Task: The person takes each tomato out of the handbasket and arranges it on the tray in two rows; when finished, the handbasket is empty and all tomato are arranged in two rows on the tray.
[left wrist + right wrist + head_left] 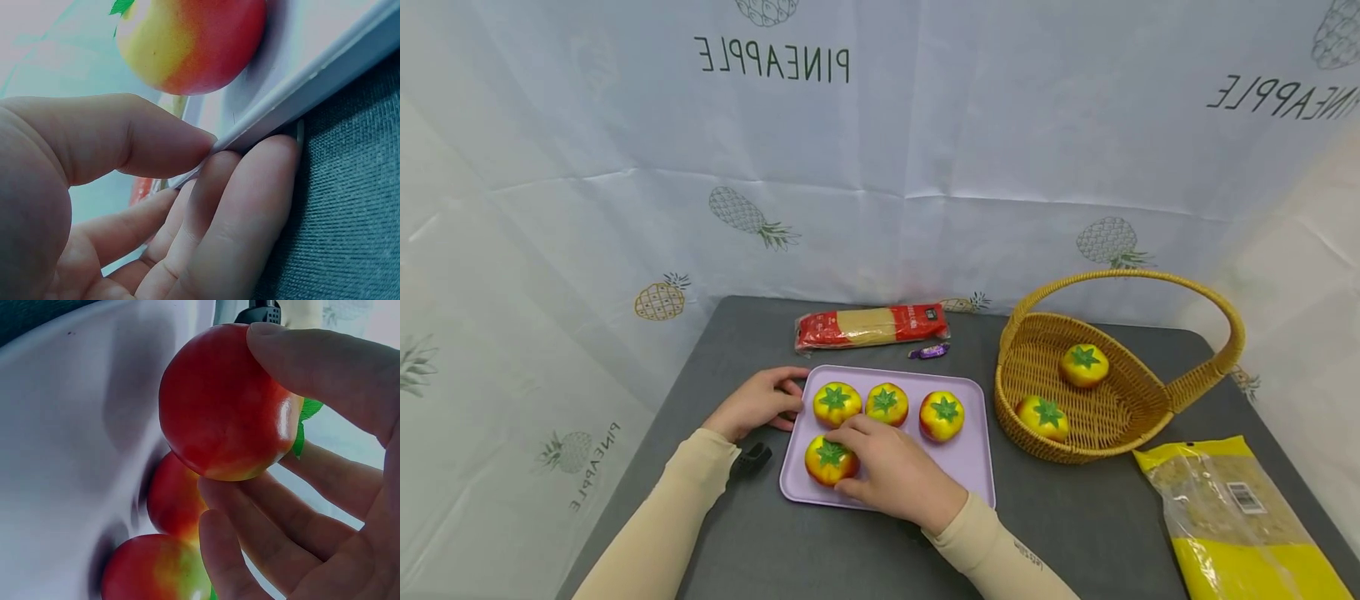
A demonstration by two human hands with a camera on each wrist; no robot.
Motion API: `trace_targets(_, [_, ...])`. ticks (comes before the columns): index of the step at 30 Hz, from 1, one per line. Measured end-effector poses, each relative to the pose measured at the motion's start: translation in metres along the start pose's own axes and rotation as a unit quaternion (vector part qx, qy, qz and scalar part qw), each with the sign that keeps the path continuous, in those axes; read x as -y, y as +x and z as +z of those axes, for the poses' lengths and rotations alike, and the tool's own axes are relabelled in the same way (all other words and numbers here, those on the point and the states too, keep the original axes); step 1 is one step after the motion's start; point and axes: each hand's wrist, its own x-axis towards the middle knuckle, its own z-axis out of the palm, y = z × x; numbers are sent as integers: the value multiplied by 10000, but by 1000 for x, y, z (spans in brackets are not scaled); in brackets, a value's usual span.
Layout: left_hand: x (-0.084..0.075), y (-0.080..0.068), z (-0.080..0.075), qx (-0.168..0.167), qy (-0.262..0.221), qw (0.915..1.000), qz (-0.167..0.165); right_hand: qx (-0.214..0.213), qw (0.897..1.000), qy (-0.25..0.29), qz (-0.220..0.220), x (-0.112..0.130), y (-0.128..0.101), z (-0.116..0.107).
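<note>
Head view: a lilac tray [970, 467] lies on the grey table with four toy tomatoes on it, three in a row along its far side and one at its near-left corner. The right hand [891, 471] grasps that near-left tomato [827, 461], which lies at nine o'clock from the palm; fingers and thumb curl round it. The fruit is round, so no long axis applies. The left hand [756, 404] pinches the tray's left edge, at ten o'clock from the held tomato. A wicker basket [1150, 417] at three o'clock of the tray holds two more tomatoes.

Left wrist view: thumb [131, 140] above and fingers [250, 206] below clamp the tray rim [312, 78], a grip detail the head view does not resolve.

Right wrist view: the fingers [250, 550] wrap the tomato [225, 406]; whether it rests on the tray or is lifted cannot be told. Two further tomatoes sit behind it.
</note>
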Motion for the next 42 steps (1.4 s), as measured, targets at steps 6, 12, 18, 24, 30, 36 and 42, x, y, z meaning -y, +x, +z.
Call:
trace_targets(6, [0,0,0,-3,17,10000,-20,-52,9999,-83,-98,-1,1,3])
trace_targets(12, [-1,0,0,2,42,10000,-16,-37,9999,-61,-101,-2,2,5])
trace_targets(18, [-1,1,-1,2,54,10000,-8,-44,9998,-104,-155,-2,2,6])
trace_targets(24, [0,1,-1,0,31,10000,-55,36,9999,-76,-129,-2,3,8])
trace_targets(30, [1,2,0,-14,42,10000,-5,19,9999,-80,-135,-2,5,10])
trace_targets(36, [0,1,1,-17,68,10000,-2,26,9999,-117,-121,-1,5,10])
trace_targets(42, [0,2,0,-34,110,9999,-19,57,9999,-55,-76,-2,4,8])
